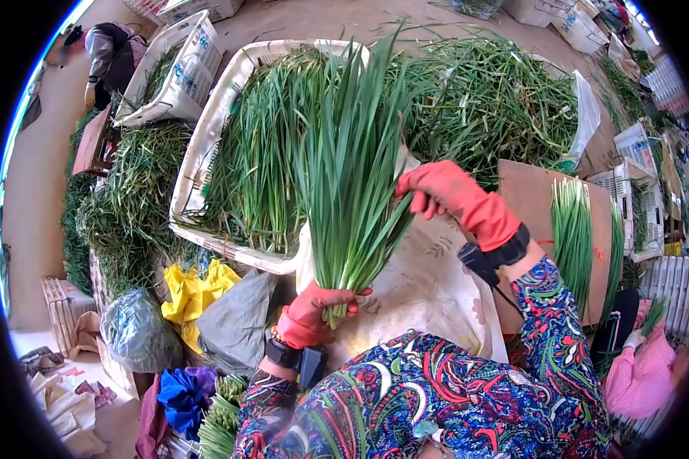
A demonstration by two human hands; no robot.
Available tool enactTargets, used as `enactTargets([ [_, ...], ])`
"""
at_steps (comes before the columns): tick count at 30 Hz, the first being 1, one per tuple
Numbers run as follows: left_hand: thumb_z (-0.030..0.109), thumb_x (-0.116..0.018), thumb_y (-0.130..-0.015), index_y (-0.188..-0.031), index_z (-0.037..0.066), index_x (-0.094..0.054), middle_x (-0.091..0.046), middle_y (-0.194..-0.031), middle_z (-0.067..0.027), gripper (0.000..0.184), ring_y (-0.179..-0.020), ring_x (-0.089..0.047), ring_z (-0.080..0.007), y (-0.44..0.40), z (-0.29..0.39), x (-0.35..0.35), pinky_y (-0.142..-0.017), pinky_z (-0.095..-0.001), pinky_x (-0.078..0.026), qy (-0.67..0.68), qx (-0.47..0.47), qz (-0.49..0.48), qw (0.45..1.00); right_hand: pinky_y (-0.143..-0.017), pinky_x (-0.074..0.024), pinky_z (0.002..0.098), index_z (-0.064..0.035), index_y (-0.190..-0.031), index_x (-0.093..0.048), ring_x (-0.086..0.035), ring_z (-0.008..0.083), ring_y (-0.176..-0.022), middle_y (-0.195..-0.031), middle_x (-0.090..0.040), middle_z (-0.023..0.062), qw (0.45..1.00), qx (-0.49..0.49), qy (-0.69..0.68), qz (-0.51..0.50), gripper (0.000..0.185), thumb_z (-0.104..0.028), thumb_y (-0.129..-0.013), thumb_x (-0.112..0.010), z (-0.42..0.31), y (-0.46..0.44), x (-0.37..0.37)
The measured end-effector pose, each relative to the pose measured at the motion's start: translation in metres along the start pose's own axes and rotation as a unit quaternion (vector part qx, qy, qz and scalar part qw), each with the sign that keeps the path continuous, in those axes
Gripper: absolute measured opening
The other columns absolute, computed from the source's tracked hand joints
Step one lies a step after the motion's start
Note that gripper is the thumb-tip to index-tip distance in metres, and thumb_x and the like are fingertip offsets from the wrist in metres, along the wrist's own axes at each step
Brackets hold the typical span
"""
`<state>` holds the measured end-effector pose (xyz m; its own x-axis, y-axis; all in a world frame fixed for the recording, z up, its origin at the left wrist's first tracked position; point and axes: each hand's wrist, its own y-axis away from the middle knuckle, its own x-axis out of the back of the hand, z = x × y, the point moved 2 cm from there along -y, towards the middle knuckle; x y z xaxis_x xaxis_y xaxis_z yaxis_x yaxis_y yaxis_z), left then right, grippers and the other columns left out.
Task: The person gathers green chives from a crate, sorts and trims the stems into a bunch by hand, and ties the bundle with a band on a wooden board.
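Note:
My left hand (314, 312), in a red rubber glove, is closed around the pale stem ends of a bunch of garlic chives (352, 176). The bunch stands upright, its green leaves fanning out at the top. My right hand (444, 195), also red-gloved, is at the bunch's right edge with curled fingers pinching at the outer leaves; the exact leaf between them is partly hidden. Behind the bunch, a white plastic crate (230, 249) holds more garlic chives. Below my right hand lies a pale, stained sheet (429, 283).
At right, a brown board (524, 199) bears sorted chives (572, 237). A loose green heap (490, 107) lies behind. Left are a tilted crate (195, 76), a yellow bag (195, 294) and a grey cloth (237, 325). One person (111, 53) bends at upper left; another (639, 371) is at lower right.

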<state>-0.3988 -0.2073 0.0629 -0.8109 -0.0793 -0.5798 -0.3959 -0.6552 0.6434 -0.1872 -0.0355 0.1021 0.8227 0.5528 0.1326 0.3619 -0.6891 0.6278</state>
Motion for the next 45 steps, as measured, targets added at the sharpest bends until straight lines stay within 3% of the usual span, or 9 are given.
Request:
enactTargets([
  [13,0.006,-0.059,-0.071,-0.103,-0.005,-0.053,-0.061,-0.092,-0.0169,0.034,-0.065,-0.055,-0.0164,0.000,0.020,0.034,-0.063,-0.0255,-0.045,0.004,-0.061,-0.001,0.998,-0.039,-0.0263,0.0169,-0.0031,-0.093,-0.056,-0.031,0.0025,-0.044,-0.058,-0.044,-0.0041,0.910,0.394,-0.077,0.098,0.032,-0.033,-0.090,-0.043,-0.151,0.042,0.144],
  [15,0.007,-0.060,-0.070,-0.101,-0.005,-0.054,-0.062,-0.090,-0.0157,0.034,-0.063,-0.055,-0.0164,-0.001,0.026,0.034,-0.062,-0.0255,-0.045,0.000,-0.065,0.017,0.998,-0.046,-0.0295,0.0184,-0.0059,-0.092,-0.056,-0.032,0.0043,-0.051,-0.069,-0.048,-0.0026,0.850,0.445,-0.231,-0.162,0.022,-0.025,-0.090,-0.045,-0.164,0.018,0.208],
  [16,0.008,-0.061,-0.069,-0.101,-0.005,-0.054,-0.062,-0.088,-0.0153,0.035,-0.063,-0.056,-0.0166,-0.001,0.028,0.034,-0.061,-0.0256,-0.045,-0.003,-0.062,0.036,0.997,-0.056,-0.0320,0.0216,-0.0050,-0.096,-0.055,-0.036,0.0093,-0.063,-0.080,-0.048,0.0004,0.886,0.458,0.031,0.067,0.024,-0.025,-0.091,-0.043,-0.129,-0.020,0.252],
  [20,0.010,-0.061,-0.068,-0.095,-0.002,-0.057,-0.062,-0.082,-0.0119,0.031,-0.060,-0.054,-0.0151,-0.001,0.056,0.032,-0.057,-0.0248,-0.044,-0.084,-0.089,0.076,0.990,-0.099,-0.0296,0.0350,0.0009,-0.114,-0.050,-0.039,0.0300,-0.118,-0.126,-0.044,0.0168,0.757,0.072,0.554,0.339,0.047,-0.036,-0.092,-0.031,-0.042,-0.045,0.228],
  [22,0.011,-0.061,-0.067,-0.090,-0.002,-0.057,-0.061,-0.079,-0.0096,0.027,-0.059,-0.054,-0.0132,-0.007,0.078,0.035,-0.057,-0.0243,-0.043,-0.150,-0.094,0.120,0.977,-0.072,-0.0480,0.0271,0.0015,-0.107,-0.055,-0.062,0.0246,-0.080,-0.098,-0.061,0.0211,0.995,-0.070,-0.004,0.069,0.044,-0.035,-0.085,-0.041,-0.027,-0.044,0.162],
  [24,0.007,-0.062,-0.068,-0.094,0.000,-0.057,-0.061,-0.080,-0.0073,0.027,-0.061,-0.055,-0.0123,-0.018,0.104,0.050,-0.054,-0.0245,-0.044,-0.279,-0.080,0.130,0.948,-0.051,-0.0477,0.0224,-0.0015,-0.111,-0.053,-0.062,0.0187,-0.063,-0.088,-0.063,0.0173,0.960,-0.099,-0.139,-0.224,0.053,-0.044,-0.081,-0.045,-0.007,-0.025,0.059],
  [30,0.009,-0.059,-0.071,-0.130,0.020,-0.034,-0.058,-0.088,-0.0183,0.066,-0.078,-0.058,-0.0359,-0.002,0.161,-0.020,-0.065,-0.0428,-0.046,-0.728,-0.199,0.281,0.593,-0.097,-0.0340,0.0365,0.0000,-0.124,-0.040,-0.048,0.0262,-0.111,-0.123,-0.047,0.0174,0.643,-0.089,-0.605,-0.461,0.078,-0.062,-0.077,-0.045,0.025,-0.051,-0.154],
  [37,-0.001,-0.047,-0.070,-0.132,0.013,-0.032,-0.055,-0.090,-0.0133,0.065,-0.068,-0.053,-0.0299,0.043,0.146,-0.097,-0.057,-0.0391,-0.043,-0.881,-0.372,0.239,0.167,-0.103,-0.0186,0.0406,-0.0011,-0.132,-0.026,-0.048,0.0213,-0.108,-0.106,-0.058,0.0064,0.633,0.244,-0.666,-0.310,0.074,-0.059,-0.086,-0.022,-0.034,-0.036,-0.121],
  [45,0.019,-0.060,-0.073,-0.125,-0.002,-0.039,-0.057,-0.089,-0.0151,0.060,-0.073,-0.056,-0.0299,0.016,0.145,-0.154,-0.064,-0.0371,-0.044,-0.825,-0.530,0.123,0.152,-0.105,-0.0060,0.0402,-0.0015,-0.134,-0.019,-0.045,0.0200,-0.111,-0.102,-0.060,0.0053,0.608,0.544,-0.539,-0.208,0.070,-0.055,-0.088,-0.016,0.017,0.054,0.040],
])
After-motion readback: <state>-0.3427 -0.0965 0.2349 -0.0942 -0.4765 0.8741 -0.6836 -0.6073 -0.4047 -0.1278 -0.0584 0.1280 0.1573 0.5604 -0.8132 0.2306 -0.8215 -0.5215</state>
